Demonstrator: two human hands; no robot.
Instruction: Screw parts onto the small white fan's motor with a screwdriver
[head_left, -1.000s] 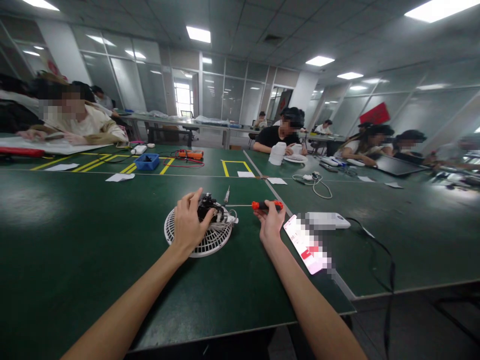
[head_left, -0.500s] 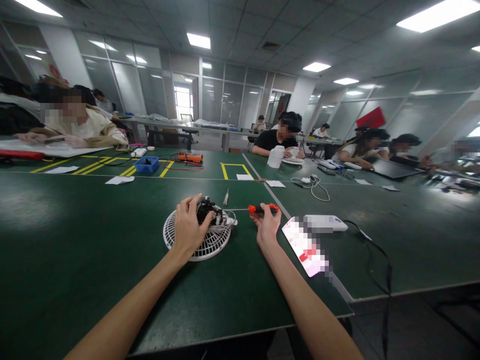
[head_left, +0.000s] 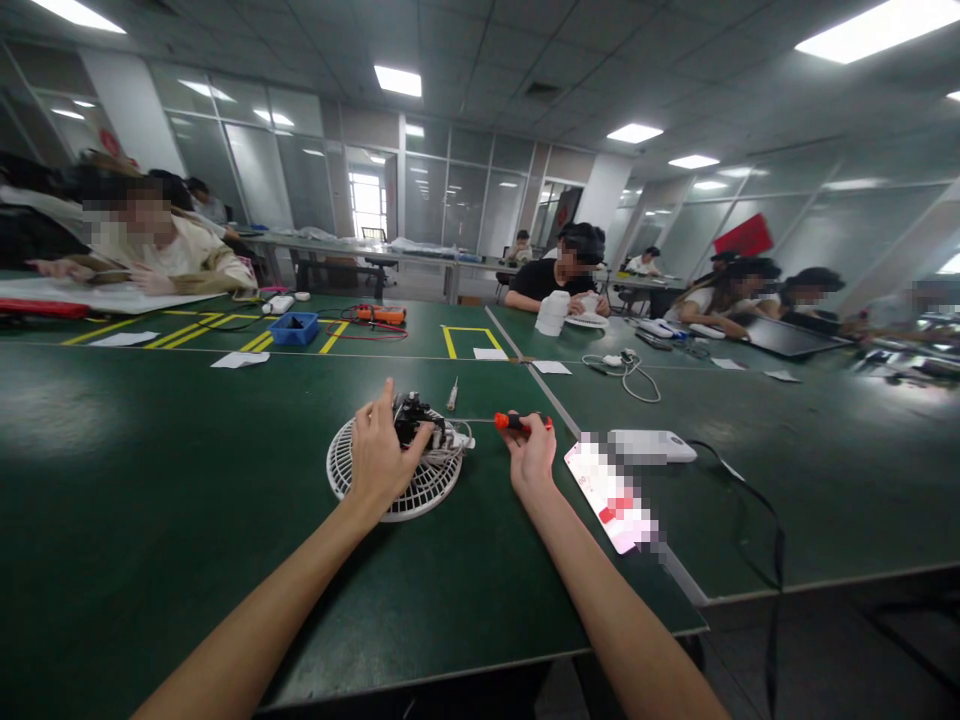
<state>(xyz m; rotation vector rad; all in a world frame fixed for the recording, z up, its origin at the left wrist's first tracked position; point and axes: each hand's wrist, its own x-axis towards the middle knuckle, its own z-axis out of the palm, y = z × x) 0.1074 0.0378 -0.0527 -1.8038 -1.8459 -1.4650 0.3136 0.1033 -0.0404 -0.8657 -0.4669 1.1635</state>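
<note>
A round white fan grille (head_left: 420, 506) lies flat on the green table in front of me. On it sits a black fan motor (head_left: 412, 418) with white wires (head_left: 453, 442) bunched at its right side. My left hand (head_left: 377, 452) grips the motor from the left, thumb at its near side and one finger raised. In my right hand (head_left: 533, 455) is a screwdriver with a red and black handle (head_left: 514, 422). Its thin shaft points left and reaches the motor's right side; the tip's exact contact is hard to see. A small clear screwdriver-like tool (head_left: 453, 394) lies just beyond the motor.
To the right lie a lit phone (head_left: 609, 497) and a white power bank (head_left: 651, 446) with a black cable. Farther back are a blue bin (head_left: 293, 330), an orange multimeter (head_left: 381, 316) and a coiled white cable (head_left: 637, 382). Co-workers sit around the tables.
My right hand and the screwdriver have shifted slightly left, towards the motor. A finger of my left hand has lifted; the grille stays in place.
</note>
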